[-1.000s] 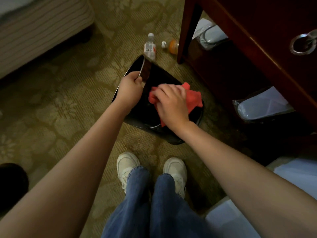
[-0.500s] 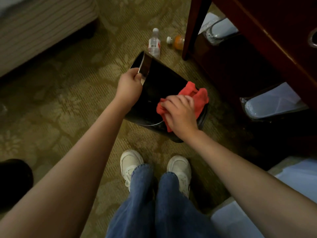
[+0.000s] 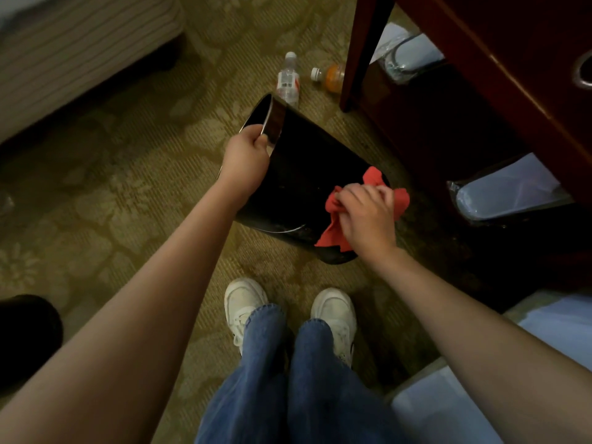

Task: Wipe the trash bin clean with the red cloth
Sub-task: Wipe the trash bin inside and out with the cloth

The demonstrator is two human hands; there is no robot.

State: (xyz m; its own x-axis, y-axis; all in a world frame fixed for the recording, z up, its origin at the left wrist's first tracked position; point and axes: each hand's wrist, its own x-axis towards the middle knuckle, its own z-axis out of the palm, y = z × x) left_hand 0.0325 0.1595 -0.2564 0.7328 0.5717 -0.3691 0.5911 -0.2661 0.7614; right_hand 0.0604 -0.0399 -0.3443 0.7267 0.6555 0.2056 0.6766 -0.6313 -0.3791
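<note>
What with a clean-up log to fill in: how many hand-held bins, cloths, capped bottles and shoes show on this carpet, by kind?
Black round trash bin, tilted, rim gripped by the left hand: 1
Red cloth, held by the right hand: 1
Capped plastic bottles (clear bottle, orange bottle): 2
White shoes (left shoe, right shoe): 2
Total: 6

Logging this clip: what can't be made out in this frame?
- Head view: inside of the trash bin, mouth turned away, too dark.
- Head view: bin surface beneath the red cloth, covered by it and the right hand.
- Head view: orange bottle, far end behind the desk leg.
- Head view: clear bottle, label too small to read.
</note>
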